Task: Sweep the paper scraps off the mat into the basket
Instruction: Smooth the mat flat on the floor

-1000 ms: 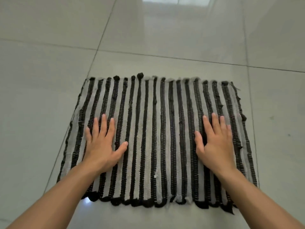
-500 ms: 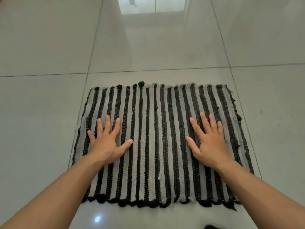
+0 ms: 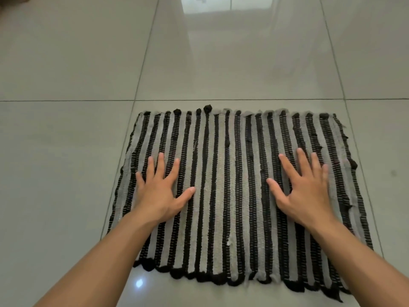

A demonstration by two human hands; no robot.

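A woven mat (image 3: 232, 196) with black and grey stripes lies flat on the tiled floor. My left hand (image 3: 160, 193) rests palm down on the mat's left part, fingers spread, holding nothing. My right hand (image 3: 303, 189) lies palm down on the right part, fingers spread too. A tiny pale fleck (image 3: 228, 242) sits on the mat near its front middle. I see no larger paper scraps and no basket in this view.
Glossy grey floor tiles (image 3: 66, 151) surround the mat on all sides. A bright reflection of a doorway or window (image 3: 225, 5) shows on the floor at the far top. A small light spot (image 3: 139, 283) glints by the mat's front edge.
The view has tilted so the mat sits lower and more centred in the frame. Both hands stay flat on the mat, with fingers spread a little wider.
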